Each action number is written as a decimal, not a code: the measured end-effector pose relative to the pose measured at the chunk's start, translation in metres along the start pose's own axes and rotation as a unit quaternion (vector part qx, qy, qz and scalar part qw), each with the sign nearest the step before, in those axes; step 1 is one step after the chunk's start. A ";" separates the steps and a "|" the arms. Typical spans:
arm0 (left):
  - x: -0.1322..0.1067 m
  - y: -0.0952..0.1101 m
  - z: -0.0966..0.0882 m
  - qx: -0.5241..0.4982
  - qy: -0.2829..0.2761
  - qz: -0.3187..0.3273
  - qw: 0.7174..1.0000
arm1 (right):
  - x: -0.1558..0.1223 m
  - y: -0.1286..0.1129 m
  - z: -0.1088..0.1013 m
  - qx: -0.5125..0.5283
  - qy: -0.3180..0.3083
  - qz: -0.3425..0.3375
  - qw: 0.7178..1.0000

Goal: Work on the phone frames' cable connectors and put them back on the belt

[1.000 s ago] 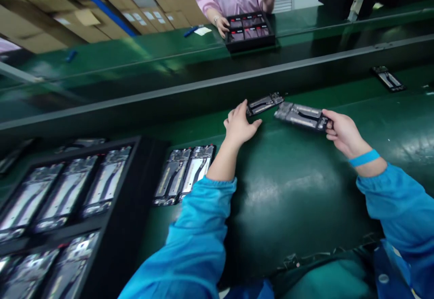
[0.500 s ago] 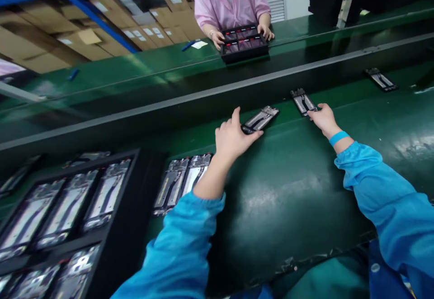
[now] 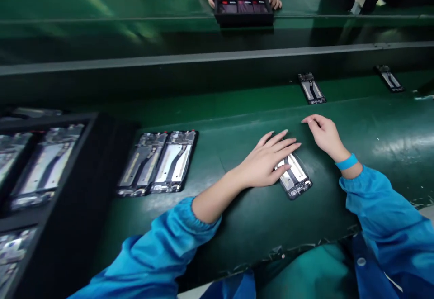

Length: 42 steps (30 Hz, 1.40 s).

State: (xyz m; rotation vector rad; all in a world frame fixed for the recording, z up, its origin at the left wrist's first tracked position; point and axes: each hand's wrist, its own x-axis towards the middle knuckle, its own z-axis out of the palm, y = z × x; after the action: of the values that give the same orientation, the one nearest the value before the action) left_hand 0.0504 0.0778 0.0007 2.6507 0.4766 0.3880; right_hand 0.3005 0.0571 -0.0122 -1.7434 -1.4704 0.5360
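Observation:
My left hand (image 3: 267, 158) lies over the upper end of an opened phone (image 3: 293, 179) on the green bench. Its fingers are spread and stretched out, with the thumb across the phone's face. The phone's inner side faces up, showing a silver plate, a dark ribbon cable and boards; its top end is hidden under the hand. Above the bench, to the right of that phone, my right hand (image 3: 322, 136) is loosely bent and holds nothing. Another opened phone (image 3: 312, 90) lies just beyond its fingertips, apart from them.
Two opened phones (image 3: 158, 163) lie side by side left of my hands. A black tray (image 3: 81, 190) of similar phones stands at far left. One more phone (image 3: 389, 78) is at far right. Across the raised ledge (image 3: 203, 58), a person holds a black tray (image 3: 244, 20).
My left hand has brought a phone nearer and to the right, turning it. My right hand has let go of the other phone and drawn back. The view has shifted.

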 end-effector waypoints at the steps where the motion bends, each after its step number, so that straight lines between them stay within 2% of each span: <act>1: 0.002 -0.001 0.000 -0.004 -0.011 0.005 1.000 | -0.008 -0.003 -0.005 0.001 -0.015 0.003 1.000; 4: -0.006 0.005 -0.003 0.020 -0.021 -0.038 0.999 | -0.040 -0.014 -0.023 -0.028 -0.089 0.043 0.995; 7: -0.024 0.017 -0.007 0.039 -0.016 -0.097 0.994 | -0.076 -0.030 -0.038 -0.098 -0.179 0.092 0.975; 10: -0.037 0.025 -0.007 0.035 -0.011 -0.124 0.992 | -0.103 -0.046 -0.040 -0.174 -0.236 0.081 0.952; 14: -0.035 0.030 -0.002 0.018 -0.013 -0.134 0.991 | -0.119 -0.057 -0.030 -0.221 -0.255 0.036 0.941; 21: -0.008 0.037 0.011 -0.032 0.012 -0.102 0.994 | -0.118 -0.059 -0.027 -0.245 -0.279 0.040 0.928; 25: -0.011 0.037 0.010 -0.029 0.011 -0.081 0.996 | -0.116 -0.064 -0.029 -0.248 -0.292 0.044 0.923; 28: -0.015 0.036 0.009 -0.041 0.019 -0.078 0.996 | -0.108 -0.067 -0.032 -0.212 -0.302 0.060 0.927; 30: -0.016 0.037 0.011 -0.045 0.032 -0.078 0.995 | -0.099 -0.066 -0.034 -0.155 -0.316 0.095 0.931; 32: -0.016 0.037 0.013 -0.040 0.042 -0.076 0.995 | -0.088 -0.064 -0.035 -0.082 -0.346 0.159 0.921; 36: -0.016 0.039 0.015 -0.026 0.057 -0.065 0.996 | -0.073 -0.062 -0.030 0.009 -0.396 0.312 0.864; 38: -0.017 0.041 0.015 -0.029 0.059 -0.057 0.996 | -0.069 -0.064 -0.027 0.018 -0.397 0.341 0.852; 42: -0.017 0.043 0.014 -0.045 0.072 -0.045 0.995 | -0.066 -0.067 -0.028 0.027 -0.393 0.359 0.846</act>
State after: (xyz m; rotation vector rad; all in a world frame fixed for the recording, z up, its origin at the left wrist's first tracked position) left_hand 0.0512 0.0298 0.0047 2.5153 0.6078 0.5623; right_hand 0.2626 -0.0124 0.0462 -2.1217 -1.1932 1.8427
